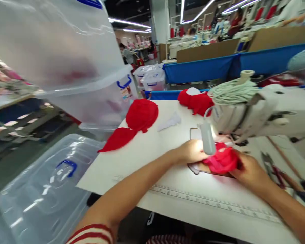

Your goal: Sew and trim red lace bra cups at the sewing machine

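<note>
Bunched red fabric (pixel 224 160) lies at the sewing machine (pixel 246 112), under a small lit lamp (pixel 207 139). At the fabric's left side is my left hand (pixel 191 151), its fingers bent against the cloth and partly lost in the lamp's glare. My right hand (pixel 247 167) grips the fabric's right side, with the fingertips tucked behind the folds. Further left on the white table (pixel 142 169) are a red fabric piece with a pointed tail (pixel 142 115) and a small white scrap (pixel 170 122).
Scissors (pixel 271 167) and other tools lie to the right. More red fabric (pixel 197 101) sits at the table's back. Clear plastic boxes (pixel 91 98) are stacked at left, with another lidded box (pixel 51 183) below. A cord bundle (pixel 234 90) rests on the machine.
</note>
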A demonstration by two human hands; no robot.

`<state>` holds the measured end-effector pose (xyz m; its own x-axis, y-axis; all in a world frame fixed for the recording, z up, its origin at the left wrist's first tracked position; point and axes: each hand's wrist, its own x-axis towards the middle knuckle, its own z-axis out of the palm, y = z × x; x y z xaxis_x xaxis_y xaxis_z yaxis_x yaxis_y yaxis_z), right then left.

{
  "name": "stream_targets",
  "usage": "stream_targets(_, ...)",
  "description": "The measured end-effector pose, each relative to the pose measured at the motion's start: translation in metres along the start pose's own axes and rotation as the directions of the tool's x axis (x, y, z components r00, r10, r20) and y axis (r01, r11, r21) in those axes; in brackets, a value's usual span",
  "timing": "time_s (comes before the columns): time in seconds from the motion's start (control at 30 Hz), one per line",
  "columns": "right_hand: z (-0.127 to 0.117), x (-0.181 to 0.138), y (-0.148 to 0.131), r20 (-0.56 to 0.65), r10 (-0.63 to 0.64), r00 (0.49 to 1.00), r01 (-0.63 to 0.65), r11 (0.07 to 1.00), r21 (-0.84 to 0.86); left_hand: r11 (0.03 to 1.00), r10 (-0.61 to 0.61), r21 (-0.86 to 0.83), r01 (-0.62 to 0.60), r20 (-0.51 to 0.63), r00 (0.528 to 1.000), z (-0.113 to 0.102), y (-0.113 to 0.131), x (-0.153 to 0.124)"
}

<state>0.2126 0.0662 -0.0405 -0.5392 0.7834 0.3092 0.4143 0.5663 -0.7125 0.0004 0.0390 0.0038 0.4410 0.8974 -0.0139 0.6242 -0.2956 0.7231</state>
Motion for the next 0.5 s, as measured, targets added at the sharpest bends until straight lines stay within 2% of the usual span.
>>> stream_targets(0.07,-0.001,0.005,-0.011,-0.026,0.127,0.992,-0.12,0.973,0.199,0.995,0.067,-0.074,-0.064,0.048,0.997,-0.006,-0.004,0.007)
stream_targets(0.17,0.001,0.004,-0.013,-0.028,0.199,0.98,-0.186,0.95,0.253,0.985,0.114,-0.145,-0.094,0.131,0.985,-0.012,-0.007,0.018)
stream_targets(0.37,0.0,-0.002,-0.011,-0.044,0.193,0.98,-0.169,0.931,0.324,0.988,0.091,-0.145,-0.058,0.235,0.968,-0.02,-0.004,0.02)
stream_targets(0.5,-0.006,0.0,-0.016,-0.049,0.125,0.991,-0.102,0.938,0.333,0.995,0.056,-0.093,-0.04,0.172,0.983,-0.015,-0.003,0.008)
